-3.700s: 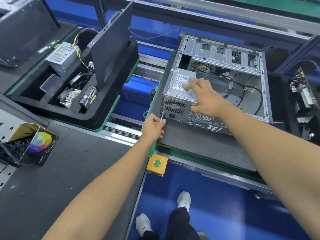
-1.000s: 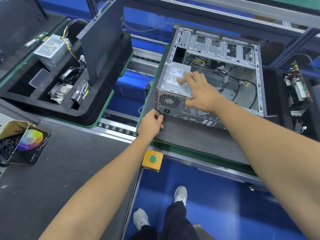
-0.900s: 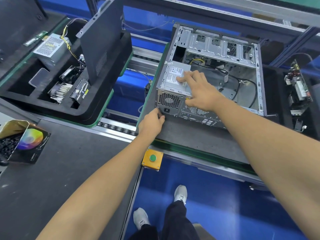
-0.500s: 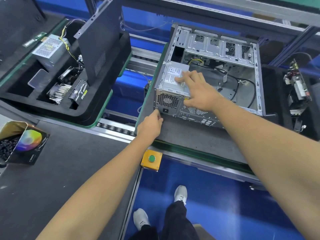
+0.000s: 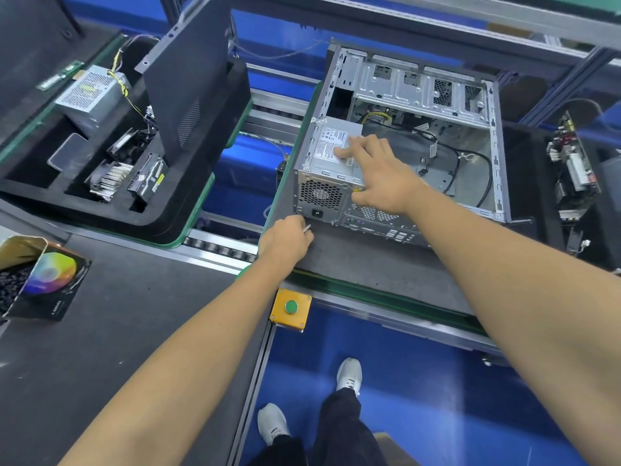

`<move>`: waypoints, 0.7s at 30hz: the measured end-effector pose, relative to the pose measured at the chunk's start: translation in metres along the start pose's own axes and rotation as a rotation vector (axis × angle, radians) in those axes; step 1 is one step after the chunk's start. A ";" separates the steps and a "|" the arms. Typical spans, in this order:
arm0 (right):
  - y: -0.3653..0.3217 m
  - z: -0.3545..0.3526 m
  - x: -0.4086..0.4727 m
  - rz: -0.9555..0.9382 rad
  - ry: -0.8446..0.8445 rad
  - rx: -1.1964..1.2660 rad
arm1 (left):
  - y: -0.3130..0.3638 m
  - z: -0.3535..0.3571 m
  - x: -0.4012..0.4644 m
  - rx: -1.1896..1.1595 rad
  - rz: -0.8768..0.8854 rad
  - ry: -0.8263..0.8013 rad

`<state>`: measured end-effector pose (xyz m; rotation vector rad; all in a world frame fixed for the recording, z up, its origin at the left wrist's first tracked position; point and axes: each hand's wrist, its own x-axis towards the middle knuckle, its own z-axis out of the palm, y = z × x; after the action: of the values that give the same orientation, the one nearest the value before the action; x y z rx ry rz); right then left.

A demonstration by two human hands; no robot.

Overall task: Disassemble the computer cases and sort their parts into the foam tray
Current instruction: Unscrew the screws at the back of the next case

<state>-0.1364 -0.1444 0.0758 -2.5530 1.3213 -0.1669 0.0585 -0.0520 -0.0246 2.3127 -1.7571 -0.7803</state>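
An open metal computer case (image 5: 420,85) lies on its side on a grey pallet (image 5: 369,264). Its silver power supply (image 5: 331,159) sits in the near left corner. My right hand (image 5: 376,173) rests on top of the power supply, fingers spread and thumb down its rear face. My left hand (image 5: 285,240) is curled round a thin metal tool (image 5: 307,227) whose tip points at the case's lower rear corner. The black foam tray (image 5: 161,223) at the left holds another power supply (image 5: 89,95), a heatsink (image 5: 107,178), a drive (image 5: 148,178) and an upright side panel (image 5: 188,85).
A yellow box with a green button (image 5: 291,307) sits on the conveyor edge below my left hand. A cardboard box of dark screws (image 5: 33,280) stands at the far left. A circuit board (image 5: 573,166) stands in foam at the right. My feet show on the blue floor.
My left hand has shifted slightly lower along the case's rear corner with the tool. My right hand has stayed on the power supply throughout.
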 end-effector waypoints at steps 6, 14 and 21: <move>0.000 0.000 0.000 0.001 0.002 0.002 | -0.008 -0.003 0.007 -0.108 -0.039 -0.080; 0.002 0.000 0.001 0.000 -0.001 0.017 | -0.018 -0.010 -0.001 -0.806 -0.317 -0.203; 0.000 -0.001 0.000 0.003 -0.006 0.016 | 0.001 -0.002 -0.015 -0.879 -0.122 -0.328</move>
<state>-0.1365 -0.1445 0.0765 -2.5365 1.3161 -0.1677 0.0559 -0.0388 -0.0181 1.7398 -1.0068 -1.6170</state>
